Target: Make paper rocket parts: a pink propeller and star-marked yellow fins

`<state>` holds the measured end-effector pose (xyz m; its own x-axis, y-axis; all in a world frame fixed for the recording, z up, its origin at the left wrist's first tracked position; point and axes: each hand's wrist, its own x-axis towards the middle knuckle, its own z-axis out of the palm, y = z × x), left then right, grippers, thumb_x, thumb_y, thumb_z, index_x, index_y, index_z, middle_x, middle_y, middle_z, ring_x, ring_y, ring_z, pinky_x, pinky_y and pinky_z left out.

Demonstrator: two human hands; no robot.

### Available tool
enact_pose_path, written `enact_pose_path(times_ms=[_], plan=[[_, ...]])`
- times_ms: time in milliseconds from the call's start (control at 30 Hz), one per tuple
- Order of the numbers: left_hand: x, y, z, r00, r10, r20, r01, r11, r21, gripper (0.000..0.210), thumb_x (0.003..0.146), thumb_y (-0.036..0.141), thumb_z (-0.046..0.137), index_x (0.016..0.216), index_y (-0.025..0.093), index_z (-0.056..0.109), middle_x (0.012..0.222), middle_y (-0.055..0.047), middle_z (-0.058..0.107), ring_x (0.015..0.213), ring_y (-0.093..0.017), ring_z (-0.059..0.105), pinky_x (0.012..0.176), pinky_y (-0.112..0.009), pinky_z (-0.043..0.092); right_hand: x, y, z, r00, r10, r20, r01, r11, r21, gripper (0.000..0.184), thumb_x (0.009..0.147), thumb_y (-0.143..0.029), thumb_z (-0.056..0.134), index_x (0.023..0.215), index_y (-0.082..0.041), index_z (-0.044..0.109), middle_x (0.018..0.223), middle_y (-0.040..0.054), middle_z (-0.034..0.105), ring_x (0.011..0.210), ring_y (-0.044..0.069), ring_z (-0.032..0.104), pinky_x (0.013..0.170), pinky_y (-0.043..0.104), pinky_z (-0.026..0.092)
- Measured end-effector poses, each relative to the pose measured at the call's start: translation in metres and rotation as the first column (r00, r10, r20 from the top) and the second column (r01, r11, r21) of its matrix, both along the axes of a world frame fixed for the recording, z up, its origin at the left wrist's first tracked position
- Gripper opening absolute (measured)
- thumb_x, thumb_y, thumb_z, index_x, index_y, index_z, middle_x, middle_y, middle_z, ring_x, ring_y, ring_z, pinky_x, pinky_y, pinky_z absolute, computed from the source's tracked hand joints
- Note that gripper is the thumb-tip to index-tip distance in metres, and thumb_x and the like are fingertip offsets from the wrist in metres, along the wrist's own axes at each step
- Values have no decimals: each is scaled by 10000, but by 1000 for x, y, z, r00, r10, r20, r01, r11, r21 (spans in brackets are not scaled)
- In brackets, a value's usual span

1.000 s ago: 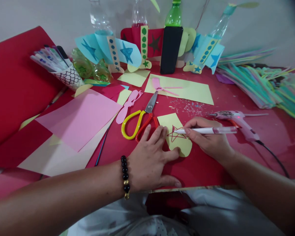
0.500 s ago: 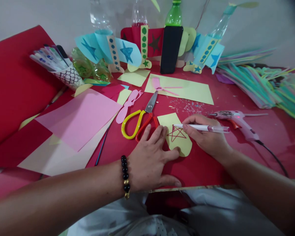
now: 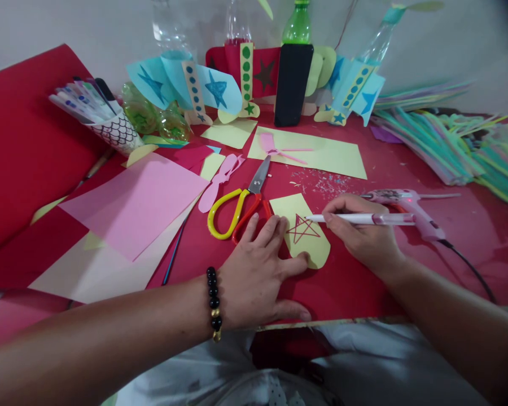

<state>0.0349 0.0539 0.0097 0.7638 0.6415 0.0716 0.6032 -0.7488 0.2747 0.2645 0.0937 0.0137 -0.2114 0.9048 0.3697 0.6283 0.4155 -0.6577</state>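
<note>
A small piece of pale yellow paper (image 3: 315,254), rounded at its near end, lies flat on the red table in front of me. On it is a star outline (image 3: 303,231) in dark red ink. My left hand (image 3: 268,268) is spread, its fingers resting on the paper's left edge and the tabletop. Between thumb and fingers, my right hand (image 3: 359,234) grips a white felt-tip pen (image 3: 366,219), with the tip over the star's upper right. Just beyond my left fingertips lie scissors (image 3: 239,206) with one yellow and one red handle, blades partly under nothing and pointing away.
Pink paper (image 3: 139,200) and other sheets cover the left side, near a cup of pens (image 3: 114,129). A hot glue gun (image 3: 419,206) with its cord lies at right. Decorated bottles (image 3: 298,25) and an upright black phone (image 3: 293,84) stand at the back, beside pipe cleaners (image 3: 423,146).
My right hand has moved slightly right with the pen, whose tip has shifted from the star's top point to its right. My left hand stays on the paper.
</note>
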Motion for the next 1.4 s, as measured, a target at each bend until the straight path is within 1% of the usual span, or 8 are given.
enact_pose_path(times_ms=[200,467,567,700,967,1100,1267,1400], plan=[[0,0,-1,1000,2,0,-2,1000,-5,749,766,817,448,1333,334,523,1549,-173,269,1441,-423,170,1115,-656,119,-3,0,-3,999,41,-18,-42,998,-54,66,853,-225,615,787,-217,613,676,-6,627,588,137,549,561,277,420],[1,1,0,1000,1,-9,-2,1000,-13,755,762,818,455,1336,332,520,1554,-170,262,1443,-422,168,1124,-649,105,-3,0,-3,1000,18,22,-17,998,-59,74,846,-229,616,776,-206,618,685,-3,636,601,135,554,565,271,418],[1,1,0,1000,0,-5,0,1000,-9,757,763,821,448,1339,334,516,1551,-175,264,1443,-425,166,1123,-650,103,-3,0,-2,999,35,5,-34,997,-71,99,844,-213,609,745,-209,609,652,-10,619,577,131,536,546,271,407],[1,1,-1,1000,-1,-4,1,1000,-3,761,763,824,439,1331,324,523,1544,-191,266,1437,-428,180,1119,-652,109,-3,0,-2,1000,22,-7,-22,998,-60,73,855,-230,608,784,-214,616,691,0,629,603,140,547,565,281,421],[1,0,0,1000,2,-2,-2,1000,-2,757,760,819,453,1334,329,520,1545,-177,273,1440,-422,173,1119,-652,107,-3,0,0,1000,30,-5,-30,998,-54,105,854,-213,599,750,-222,603,658,-2,615,583,143,532,550,286,410],[1,0,0,1000,-2,-5,2,1000,-6,756,765,820,443,1330,325,526,1545,-186,265,1438,-427,174,1117,-652,110,-3,0,-1,999,41,-13,-42,996,-73,107,849,-208,602,742,-215,601,642,-7,613,570,137,531,538,278,402],[0,1,-1,1000,-6,-4,6,1000,2,757,762,823,439,1325,325,527,1539,-203,262,1434,-434,178,1113,-657,109,-2,0,-3,997,72,14,-71,995,-73,75,844,-224,616,770,-211,616,691,5,645,608,146,567,556,279,423],[0,1,-1,1000,-6,-8,6,1000,3,756,766,818,441,1335,326,517,1537,-186,274,1433,-428,182,1116,-654,109,-2,-1,-2,995,94,16,-93,993,-68,79,851,-226,609,772,-217,612,679,5,640,597,145,567,542,276,421]])
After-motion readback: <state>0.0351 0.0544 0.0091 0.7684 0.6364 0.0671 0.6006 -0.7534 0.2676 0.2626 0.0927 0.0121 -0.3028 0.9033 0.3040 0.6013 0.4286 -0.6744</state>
